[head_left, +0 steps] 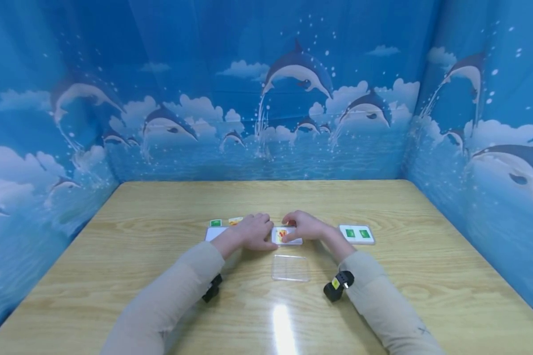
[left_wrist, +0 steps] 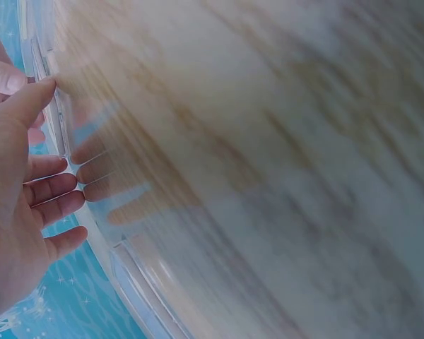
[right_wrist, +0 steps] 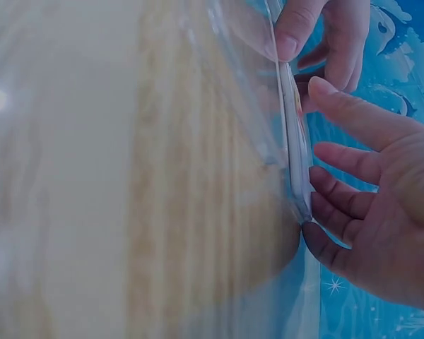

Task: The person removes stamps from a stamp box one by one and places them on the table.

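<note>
Between my hands lies a shallow white tray [head_left: 298, 241] bearing a small card [head_left: 282, 234] with a red and orange picture. My left hand [head_left: 254, 231] spans the tray's left end, thumb at its front corner and fingers reaching toward the back. At the other end, my right hand [head_left: 308, 226] reaches over the tray, its thumb on the card and its index finger toward the far edge. Part of something red [head_left: 291, 223] shows under that index finger. The right wrist view shows the tray [right_wrist: 295, 141] edge-on, close to the right fingertips.
A clear plastic lid [head_left: 290, 267] lies in front of the tray. To the left are another white tray [head_left: 214, 232], partly hidden, a green card [head_left: 215, 223] and a yellow-orange card [head_left: 235, 221]. On the right, a third tray [head_left: 357, 241] holds two green cards [head_left: 350, 233].
</note>
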Available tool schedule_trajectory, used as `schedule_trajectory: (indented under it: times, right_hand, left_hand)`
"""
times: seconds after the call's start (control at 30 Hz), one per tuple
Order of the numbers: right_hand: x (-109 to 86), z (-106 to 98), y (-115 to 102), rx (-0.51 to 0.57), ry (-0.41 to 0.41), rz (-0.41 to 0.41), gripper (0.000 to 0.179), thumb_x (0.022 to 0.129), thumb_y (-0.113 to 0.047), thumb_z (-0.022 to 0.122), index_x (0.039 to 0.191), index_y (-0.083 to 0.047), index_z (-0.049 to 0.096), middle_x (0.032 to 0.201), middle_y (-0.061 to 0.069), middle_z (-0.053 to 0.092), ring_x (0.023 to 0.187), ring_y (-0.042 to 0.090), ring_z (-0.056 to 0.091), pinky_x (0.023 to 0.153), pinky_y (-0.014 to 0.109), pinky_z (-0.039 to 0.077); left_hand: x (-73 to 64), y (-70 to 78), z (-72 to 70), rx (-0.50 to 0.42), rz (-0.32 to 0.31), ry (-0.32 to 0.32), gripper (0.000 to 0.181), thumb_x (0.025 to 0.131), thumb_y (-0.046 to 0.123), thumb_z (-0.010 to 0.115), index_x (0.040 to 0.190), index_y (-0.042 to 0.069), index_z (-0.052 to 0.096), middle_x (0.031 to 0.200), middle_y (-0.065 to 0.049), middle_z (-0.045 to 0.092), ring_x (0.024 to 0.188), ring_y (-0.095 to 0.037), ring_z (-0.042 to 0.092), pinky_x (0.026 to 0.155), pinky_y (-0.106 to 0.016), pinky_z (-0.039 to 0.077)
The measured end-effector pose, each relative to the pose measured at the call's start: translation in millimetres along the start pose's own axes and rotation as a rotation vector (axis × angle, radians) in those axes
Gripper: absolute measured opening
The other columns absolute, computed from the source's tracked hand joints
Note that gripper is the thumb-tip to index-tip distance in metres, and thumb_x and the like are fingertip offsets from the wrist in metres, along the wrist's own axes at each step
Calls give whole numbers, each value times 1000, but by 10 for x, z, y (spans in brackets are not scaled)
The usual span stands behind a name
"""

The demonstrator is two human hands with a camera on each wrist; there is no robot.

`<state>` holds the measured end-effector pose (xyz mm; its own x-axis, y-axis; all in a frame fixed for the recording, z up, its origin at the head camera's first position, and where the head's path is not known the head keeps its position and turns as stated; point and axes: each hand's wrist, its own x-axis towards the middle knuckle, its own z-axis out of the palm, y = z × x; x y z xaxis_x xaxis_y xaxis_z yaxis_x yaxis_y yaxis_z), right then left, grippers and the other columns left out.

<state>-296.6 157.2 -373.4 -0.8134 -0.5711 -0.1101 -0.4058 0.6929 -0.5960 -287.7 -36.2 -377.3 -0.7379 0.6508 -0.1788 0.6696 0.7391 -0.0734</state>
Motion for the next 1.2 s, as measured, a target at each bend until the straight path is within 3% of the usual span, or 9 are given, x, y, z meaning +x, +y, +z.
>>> schedule_trajectory:
  times: [0.47,1.2]
  right_hand:
    - [14,29,-25,-98,16,-28,55,70,-24,80,114,2,58,98,9,53,91,20,47,82,34,40]
    - [74,53,4,-79,20,66,41,77,-22,75,110,-2,62,101,7,54,95,20,49,88,37,41]
  left_hand:
    - [-4,-11,-6,-5,-1,8,67,86,61,49,122,5,55,104,-5,50,92,-17,44,77,-33,42]
    - [15,-29,27,-11,16,16,65,86,61,49,120,6,56,103,-5,49,90,-17,44,77,-32,41]
